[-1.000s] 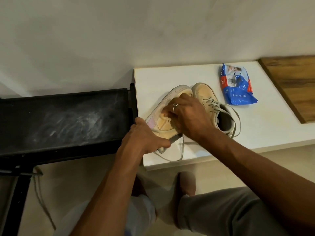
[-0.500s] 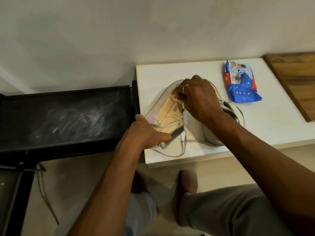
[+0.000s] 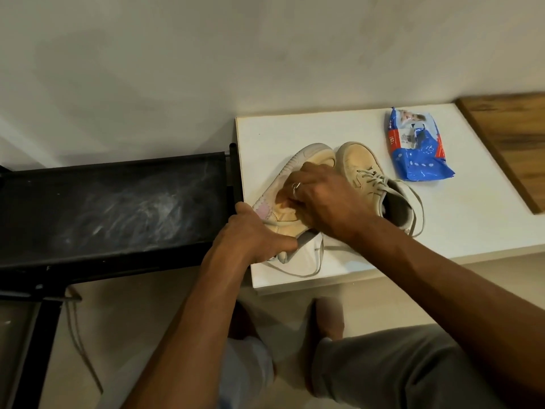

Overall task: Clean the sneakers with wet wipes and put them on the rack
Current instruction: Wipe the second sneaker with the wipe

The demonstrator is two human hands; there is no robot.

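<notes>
Two sneakers on one white table (image 3: 295, 128): tilted sneaker (image 3: 309, 153), heel gripped by left hand (image 3: 250, 234), right hand (image 3: 324, 199) curled over it, grasp unclear; upright sneaker (image 3: 359, 163) touching; one wipes pack (image 3: 418, 154) behind; one black rack (image 3: 118, 208) alongside

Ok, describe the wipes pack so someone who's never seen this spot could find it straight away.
Look at the white table against the wall, right of the black rack. Past the beige sneakers, toward the wooden board, lies the wipes pack. It is the only blue, crinkled plastic thing there.
</notes>
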